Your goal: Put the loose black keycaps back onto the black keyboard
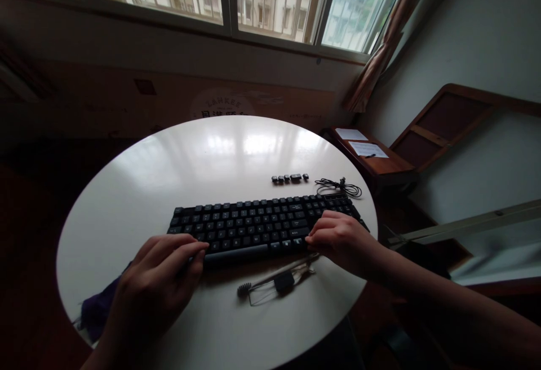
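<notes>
A black keyboard lies across the white round table. My left hand is closed at its front left corner, fingers curled over the keys. My right hand grips the front edge near the right end, with fingers and thumb pressed together. Several loose black keycaps stand in a row behind the keyboard. In front of it lie a small brush, a wire keycap puller and a black block-like piece. My hands hide parts of both keyboard ends.
A coiled black cable rests behind the keyboard's right end. Purple cloth lies at the table's left edge, partly behind my left arm. A wooden side table with papers and a pen stands at the right, beyond the round table.
</notes>
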{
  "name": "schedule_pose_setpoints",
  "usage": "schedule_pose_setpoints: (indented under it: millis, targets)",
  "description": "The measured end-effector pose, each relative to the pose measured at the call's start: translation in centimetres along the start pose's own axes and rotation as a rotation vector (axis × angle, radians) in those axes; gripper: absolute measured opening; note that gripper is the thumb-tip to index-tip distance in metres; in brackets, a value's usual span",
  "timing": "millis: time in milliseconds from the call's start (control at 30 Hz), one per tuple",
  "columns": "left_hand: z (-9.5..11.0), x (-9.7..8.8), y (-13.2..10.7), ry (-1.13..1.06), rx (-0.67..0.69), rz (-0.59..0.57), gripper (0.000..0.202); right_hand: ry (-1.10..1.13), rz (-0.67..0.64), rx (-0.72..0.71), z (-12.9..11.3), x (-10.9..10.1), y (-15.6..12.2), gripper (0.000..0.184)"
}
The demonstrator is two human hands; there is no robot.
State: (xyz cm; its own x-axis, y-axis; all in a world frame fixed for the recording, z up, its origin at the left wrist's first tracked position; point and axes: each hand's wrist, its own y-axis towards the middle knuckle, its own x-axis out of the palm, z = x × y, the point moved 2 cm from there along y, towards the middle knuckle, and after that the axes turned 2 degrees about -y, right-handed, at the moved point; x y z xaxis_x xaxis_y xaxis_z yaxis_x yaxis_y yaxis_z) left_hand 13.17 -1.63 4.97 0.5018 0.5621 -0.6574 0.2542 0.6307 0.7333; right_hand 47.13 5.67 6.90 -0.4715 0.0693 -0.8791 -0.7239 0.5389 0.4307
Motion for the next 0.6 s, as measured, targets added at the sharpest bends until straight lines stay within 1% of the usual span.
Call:
schedule_pose_setpoints:
  millis: [67, 167, 233, 333, 433, 500, 567, 600]
  targets:
    - [0.1, 0.0, 0.0, 0.005, 0.011, -0.002, 0.011, 0.002, -0.029, -0.034, 0.4, 0.0, 0.1, 0.027]
    - [0.1, 0.0, 0.0, 0.004, 0.010, -0.001, 0.012, 0.034, -0.089, -0.101, 1.1, 0.0, 0.4, 0.018]
    - [0.1, 0.0, 0.0, 0.001, -0.001, 0.012, 0.012, 0.018, -0.113, -0.118, 1.3, -0.1, 0.5, 0.017]
    - [0.1, 0.0, 0.1, -0.005, -0.010, 0.017, 0.011, -0.051, -0.104, -0.083, 1.2, -0.3, 0.3, 0.020]
    - [0.1, -0.1, 0.2, -0.001, -0.004, 0.008, 0.011, -0.064, -0.105, -0.009, 1.0, -0.2, -0.4, 0.014]
    - [0.1, -0.1, 0.2, 0.003, -0.001, 0.004, 0.012, -0.049, -0.135, 0.032, 0.9, -0.3, -0.9, 0.011]
    - [0.0, -0.1, 0.2, 0.001, -0.006, 0.001, 0.012, -0.026, -0.151, 0.039, 0.7, -1.0, -1.2, 0.017]
    - [0.0, -0.1, 0.2, 0.000, -0.011, 0.006, 0.013, -0.006, -0.130, 0.036, 0.5, -1.8, -1.3, 0.022]
